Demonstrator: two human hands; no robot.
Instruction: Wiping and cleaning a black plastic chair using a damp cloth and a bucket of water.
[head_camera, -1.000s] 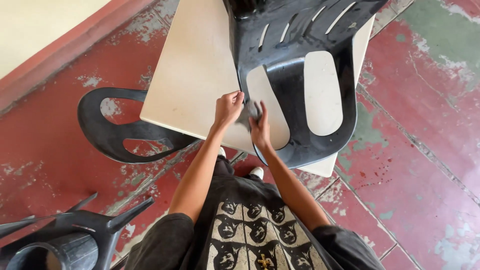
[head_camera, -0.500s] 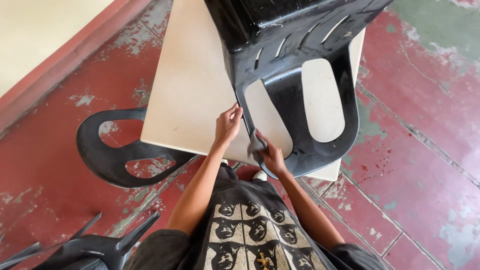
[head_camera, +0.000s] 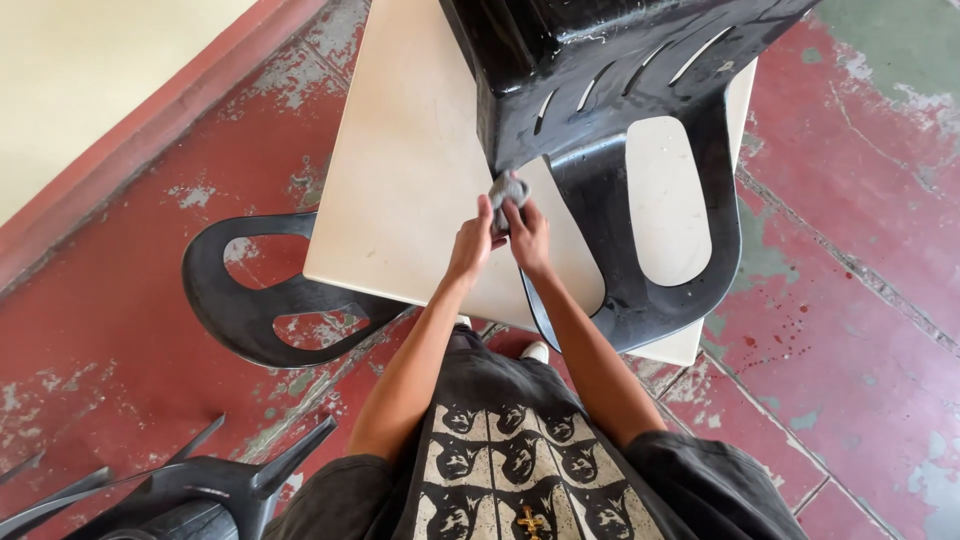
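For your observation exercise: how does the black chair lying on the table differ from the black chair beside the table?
The chair on the table lies tipped over on the cream table, while the chair beside the table is tucked partly under it. Both hands, left hand and right hand, hold a grey cloth against the first; nothing touches the second. Both are black plastic with cut-out backs.

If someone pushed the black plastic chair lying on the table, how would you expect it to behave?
The black plastic chair looks light and rigid, so it would probably slide on the smooth cream table. Its backrest overhangs the table's edge, so it may tip off.
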